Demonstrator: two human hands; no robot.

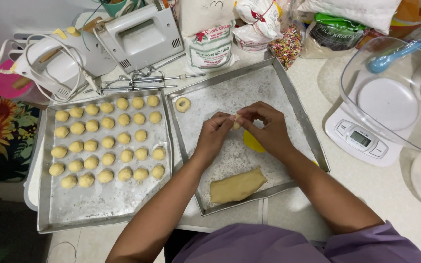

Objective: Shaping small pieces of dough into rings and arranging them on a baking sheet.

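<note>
Over the floured metal baking tray (288, 104) on the right, both hands pinch one small pale dough piece (237, 124) between them, left hand (214, 132) and right hand (265, 127) fingertips together on it. The tan dough slab (237, 186) lies nearer, long axis left-right, closer to the left hand. One dough ring (182, 104) sits far-left. The left steel tray (103, 204) holds rows of dough balls (107, 142).

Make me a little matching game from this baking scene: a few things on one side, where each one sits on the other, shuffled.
Things:
1. dough balls
2. dough ring
3. dough slab
4. small dough piece

Places:
A. near edge of the right tray
B. between the fingers of the left hand and right hand
C. in rows on the left tray
D. far left corner of the right tray

Pairs: 1-C, 2-D, 3-A, 4-B
</note>
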